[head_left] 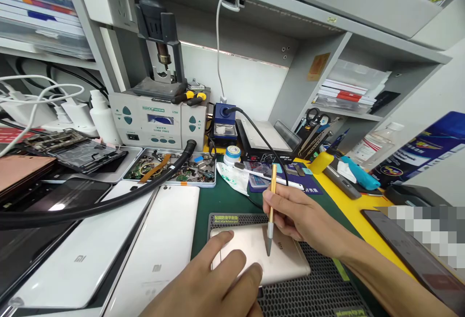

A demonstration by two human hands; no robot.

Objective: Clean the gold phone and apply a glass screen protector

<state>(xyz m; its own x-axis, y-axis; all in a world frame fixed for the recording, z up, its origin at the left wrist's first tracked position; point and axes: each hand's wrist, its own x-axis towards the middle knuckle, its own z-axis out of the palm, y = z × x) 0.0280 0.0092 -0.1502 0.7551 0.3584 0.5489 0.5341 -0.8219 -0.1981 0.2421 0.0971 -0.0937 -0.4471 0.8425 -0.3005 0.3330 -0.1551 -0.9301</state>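
My right hand (292, 210) pinches a slim pry knife (273, 188) with a gold handle and a dark pointed blade. It stands nearly upright, its tip at the back of a pale gold smartphone (250, 242). The phone lies face down on a black perforated anti-slip pad (308, 283). My left hand (218, 278) grips the phone's near left part, its fingers bent over the back cover. The thumb is partly hidden under the fingers.
White tablets (160, 249) lie to the left, with a thick black hose (119, 205) across them. Behind are a tray of small parts (214, 176), a hot-air station (152, 118) and a white brush (283, 180). A dark phone (410, 259) lies at right.
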